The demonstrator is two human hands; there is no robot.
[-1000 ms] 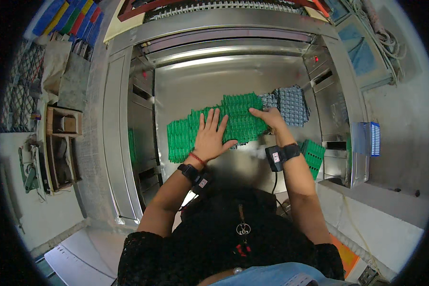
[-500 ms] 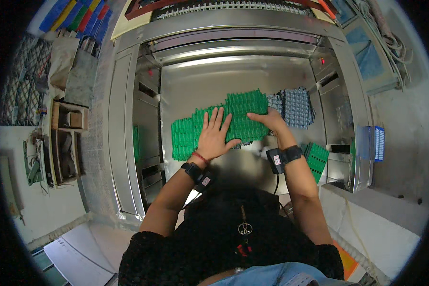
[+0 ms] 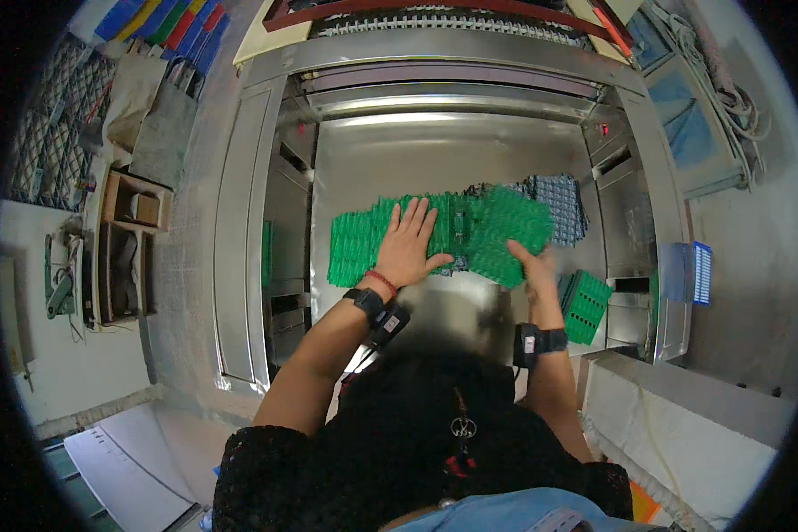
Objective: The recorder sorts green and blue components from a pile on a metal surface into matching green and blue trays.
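Far to the left of the left hand, a dark mesh (image 3: 49,133) is seen, and nearer to that hand a wooden cubby (image 3: 136,208) is mounted. Just left of the left hand, a green textured layer (image 3: 350,248) is spread on a metal tray (image 3: 408,155), and its part under the hand is covered by the fingers. The left hand (image 3: 404,250) is laid flat on it, palm down, with the fingers apart and the thumb stretched to the right; nothing is gripped by it. Below the hand, a red bracelet (image 3: 381,283) and a black wrist device (image 3: 379,317) are worn. Between the two hands, a green textured piece (image 3: 505,232) is held at a tilt, its lower right edge clamped by the right hand (image 3: 541,270). The right thumb is laid on its upper face; the other fingers are blurred, and their exact placing cannot be told. Above and to the right of the right hand, a grey-blue textured stack (image 3: 560,208) is partly overlapped by the held piece. Just to the lower right of that hand, green perforated blocks (image 3: 585,306) are set. Farther right, a blue-and-white slatted object (image 3: 701,273) is seen beside the tray's frame.
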